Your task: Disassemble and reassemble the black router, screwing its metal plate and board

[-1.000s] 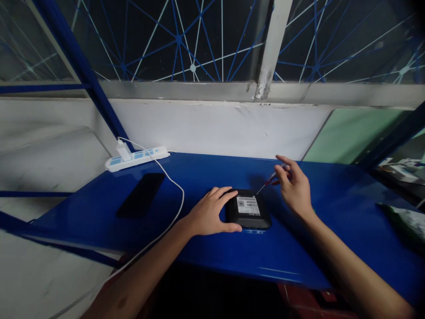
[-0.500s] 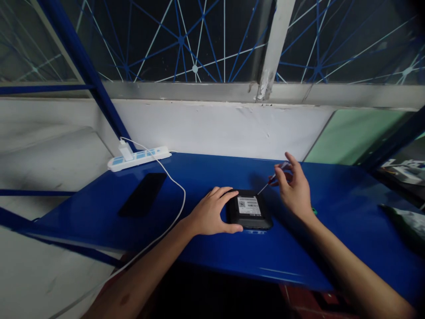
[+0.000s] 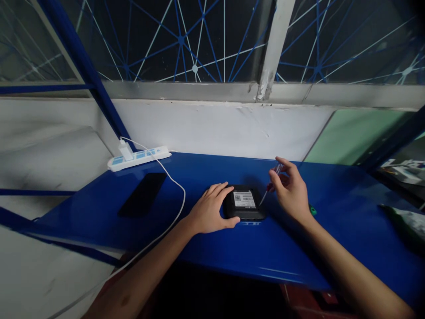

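A flat black electronic device (image 3: 229,210) with a white printed label lies on the blue table. My left hand (image 3: 210,209) grips its left side, the fingers over the far edge and the thumb along the near edge. In my right hand (image 3: 292,192) is a screwdriver (image 3: 269,188) with a clear and dark red handle, held between thumb and fingers. Its thin shaft slants down to the right part of the device's face, near the label's lower right corner. Whether a screw sits under the tip is too small to tell.
A black phone-like slab (image 3: 142,195) lies at the left. Behind it stands a white power strip (image 3: 142,158) with a charger, whose white cable (image 3: 184,195) runs toward me. A small green object (image 3: 312,210) lies beside my right wrist, and a dark bag (image 3: 405,226) at the far right.
The screwdriver tip has moved from the device's far right corner down toward its near right area, the handle now steeper. The device has shifted slightly left and away under my left hand.
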Motion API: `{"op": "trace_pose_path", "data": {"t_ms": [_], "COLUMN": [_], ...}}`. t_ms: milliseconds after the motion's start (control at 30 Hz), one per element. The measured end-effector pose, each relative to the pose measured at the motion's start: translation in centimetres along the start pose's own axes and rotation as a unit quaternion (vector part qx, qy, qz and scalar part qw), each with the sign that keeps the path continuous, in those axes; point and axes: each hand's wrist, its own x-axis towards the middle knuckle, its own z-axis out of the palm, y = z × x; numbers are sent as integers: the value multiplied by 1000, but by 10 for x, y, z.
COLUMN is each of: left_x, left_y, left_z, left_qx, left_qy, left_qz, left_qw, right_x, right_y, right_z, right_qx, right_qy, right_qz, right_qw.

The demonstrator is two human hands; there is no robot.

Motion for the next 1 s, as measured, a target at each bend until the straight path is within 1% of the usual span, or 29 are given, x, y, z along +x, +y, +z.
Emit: {"op": "trace_pose_path", "data": {"t_ms": [167,367,633,833,1000], "left_x": [0,1,0,-1,1], "left_y": [-1,-3,-3,-2,-3], "left_z": [1,3,3,3,4], "left_qx": [7,11,22,27,30], "left_qy": [0,2,2,-7,-1], "left_qz": [-4,-3,3,-2,-5], "left_qw": [1000,1000,1000,1000,1000], "right_x": [-2,-5,-4,-3,0], "right_y": [2,-1,-8,-2,2], "right_z": [2,3,1,2,1], "right_qx": [-15,-49,-8,-10,-14], "right_qy": [-17,-16,-26,-20,10], "right_qz": [-13,-26,-6,-18,-33], "right_qw": [1000,998,1000,1000,999]}}
